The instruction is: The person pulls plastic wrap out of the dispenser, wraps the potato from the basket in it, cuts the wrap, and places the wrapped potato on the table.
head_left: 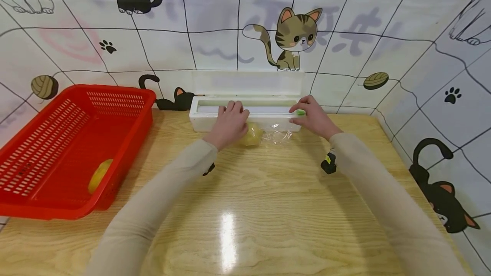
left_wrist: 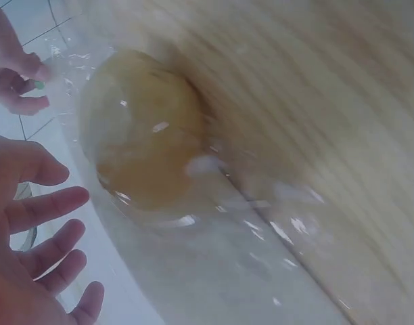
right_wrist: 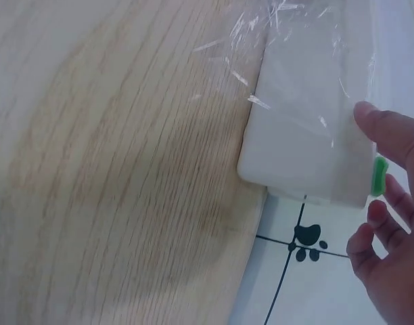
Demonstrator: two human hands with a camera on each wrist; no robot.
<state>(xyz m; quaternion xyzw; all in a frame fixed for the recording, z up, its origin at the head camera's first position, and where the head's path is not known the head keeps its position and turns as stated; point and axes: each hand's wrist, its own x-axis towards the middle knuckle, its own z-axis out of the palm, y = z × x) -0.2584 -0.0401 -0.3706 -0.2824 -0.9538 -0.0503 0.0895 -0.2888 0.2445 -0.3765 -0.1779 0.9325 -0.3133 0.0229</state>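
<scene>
A long white plastic wrap dispenser [head_left: 245, 122] stands at the back of the table with its lid raised. Clear plastic wrap [head_left: 277, 136] hangs over its front and covers a round yellow thing [left_wrist: 143, 128], which looks like a fruit. My left hand [head_left: 231, 125] is over the dispenser's front edge, left of the yellow thing; its fingers are spread and loosely bent in the left wrist view. At the dispenser's right end is my right hand [head_left: 312, 118], thumb by the front edge and fingers around a small green slider [right_wrist: 379, 176], with gaps between thumb and fingers.
A red plastic basket [head_left: 147, 118] stands at the left, with another yellow thing [head_left: 99, 176] inside it. Behind the dispenser and along the right side rises a white covering [head_left: 215, 50] printed with cats and grid lines. The wooden table [head_left: 276, 208] spreads out in front.
</scene>
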